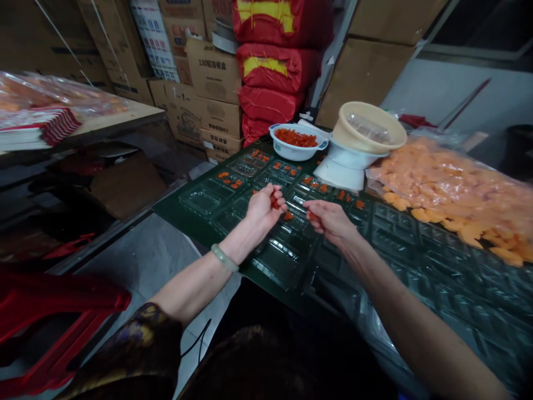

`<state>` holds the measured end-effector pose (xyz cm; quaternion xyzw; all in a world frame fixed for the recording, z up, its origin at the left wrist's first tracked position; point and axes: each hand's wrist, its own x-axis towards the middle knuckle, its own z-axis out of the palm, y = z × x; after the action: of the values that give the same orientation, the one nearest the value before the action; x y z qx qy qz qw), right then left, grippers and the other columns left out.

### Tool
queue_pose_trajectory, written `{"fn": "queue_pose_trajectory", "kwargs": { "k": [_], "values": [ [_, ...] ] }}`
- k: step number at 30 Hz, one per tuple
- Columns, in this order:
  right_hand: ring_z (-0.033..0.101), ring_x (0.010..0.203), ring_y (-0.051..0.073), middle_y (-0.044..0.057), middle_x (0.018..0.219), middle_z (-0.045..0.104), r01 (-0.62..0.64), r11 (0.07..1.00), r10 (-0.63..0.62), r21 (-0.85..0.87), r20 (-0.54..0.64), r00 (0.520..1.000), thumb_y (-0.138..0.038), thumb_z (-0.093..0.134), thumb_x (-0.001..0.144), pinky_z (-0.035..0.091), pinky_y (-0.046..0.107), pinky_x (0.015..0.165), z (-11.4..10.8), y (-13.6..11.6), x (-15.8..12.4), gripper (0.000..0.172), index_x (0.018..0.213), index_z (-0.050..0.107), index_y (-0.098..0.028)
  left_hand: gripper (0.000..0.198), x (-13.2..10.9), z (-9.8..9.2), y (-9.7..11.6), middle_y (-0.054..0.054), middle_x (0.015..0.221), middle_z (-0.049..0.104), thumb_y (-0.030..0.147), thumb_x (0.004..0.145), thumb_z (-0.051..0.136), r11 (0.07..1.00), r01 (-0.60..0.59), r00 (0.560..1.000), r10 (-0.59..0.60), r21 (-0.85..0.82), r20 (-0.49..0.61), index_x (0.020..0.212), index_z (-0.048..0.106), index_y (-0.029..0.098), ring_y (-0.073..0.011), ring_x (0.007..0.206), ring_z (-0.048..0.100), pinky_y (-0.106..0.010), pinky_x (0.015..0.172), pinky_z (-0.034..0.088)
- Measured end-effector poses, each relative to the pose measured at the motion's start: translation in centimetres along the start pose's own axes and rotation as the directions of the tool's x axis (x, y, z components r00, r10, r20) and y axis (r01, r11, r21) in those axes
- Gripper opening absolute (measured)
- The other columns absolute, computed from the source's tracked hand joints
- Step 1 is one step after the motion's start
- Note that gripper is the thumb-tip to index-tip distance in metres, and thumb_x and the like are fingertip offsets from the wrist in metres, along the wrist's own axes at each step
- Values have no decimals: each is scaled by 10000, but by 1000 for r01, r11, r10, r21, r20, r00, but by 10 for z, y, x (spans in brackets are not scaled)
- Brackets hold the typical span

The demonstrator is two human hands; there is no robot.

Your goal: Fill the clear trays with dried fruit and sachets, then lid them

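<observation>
The person's left hand (263, 211) and right hand (330, 220) are apart but close to each other, and both are just above clear plastic trays (281, 261). The trays lie side by side on a dark green table top (175, 210). The left hand curls its fingers around small orange-red pieces (274, 203). The right hand pinches its fingers together on something orange-red, but the bit is small and hard to see. More of the small pieces sit in the cups of the trays near the far edge, and some lie close to the hands. At the far end of the table is a white bowl (296, 147) filled with the same orange-red pieces. Just beside it, a tan strainer (368, 126) sits tilted on a white stand (347, 166). To the right lies a big clear bag of pale orange slices (449, 189). A pale green bangle (225, 258) goes around the left wrist. Behind the table are piled red sacks (275, 72) and cardboard boxes (212, 72). On the left is a shelf (120, 119) with wrapped packs (50, 94), and a red plastic stool (54, 328) stands low down near the person.
</observation>
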<state>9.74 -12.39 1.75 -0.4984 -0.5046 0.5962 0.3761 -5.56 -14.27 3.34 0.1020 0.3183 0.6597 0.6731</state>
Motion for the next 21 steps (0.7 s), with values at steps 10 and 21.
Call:
{"fn": "queue_pose_trajectory", "kwargs": {
  "k": [10,21],
  "values": [
    [608,698,176,28,806,690,167,660,-358,-733,-111,927,-237,516,766,453,269,606,-4,25,18,186,857,677,-217,194,-17,-33,17,3,544,435,164,867,401,995,77,997,-79,-71,-26,703,495,122,-73,427,415,-180,403,353],
    [591,659,182,21,662,646,202,462,-284,-863,72,956,-379,429,840,401,270,615,-36,28,8,350,688,682,-192,78,-23,-38,10,16,562,432,137,812,513,973,124,980,-151,195,130,746,537,102,-46,387,368,-142,313,218]
  ]
}}
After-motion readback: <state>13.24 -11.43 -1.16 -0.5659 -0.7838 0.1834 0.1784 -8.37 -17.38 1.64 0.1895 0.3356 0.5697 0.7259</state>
